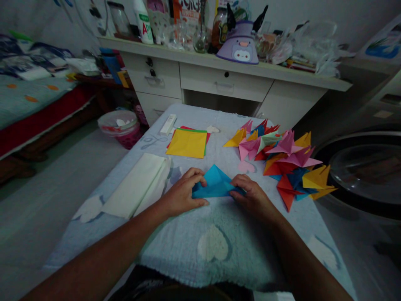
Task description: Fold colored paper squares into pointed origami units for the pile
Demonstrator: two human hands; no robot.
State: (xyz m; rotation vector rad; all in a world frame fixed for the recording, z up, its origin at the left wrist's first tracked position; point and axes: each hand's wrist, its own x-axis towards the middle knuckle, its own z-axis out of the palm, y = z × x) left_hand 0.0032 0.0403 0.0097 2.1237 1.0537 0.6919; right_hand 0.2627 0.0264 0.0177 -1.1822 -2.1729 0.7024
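A blue sheet of origami paper [215, 183], folded to a triangle with its point away from me, lies at the middle of the cloth-covered table [206, 234]. My left hand [188, 190] grips its left corner, fingers curled over the edge and thumb in front. At the right corner, my right hand [250, 193] pinches the paper between thumb and fingers. Beyond the blue paper rests a stack of square paper [188, 143], yellow on top with red and green edges showing. Several folded paper cranes [285, 154] in mixed colours are heaped to the right.
Left of my hands lies a white folded packet [136, 184], with a small white box [168, 124] farther back. A drawer desk [216, 69] crowded with jars and bags stands behind. On the floor at left is a pink bin [123, 129]; a washing machine [366, 167] borders the right.
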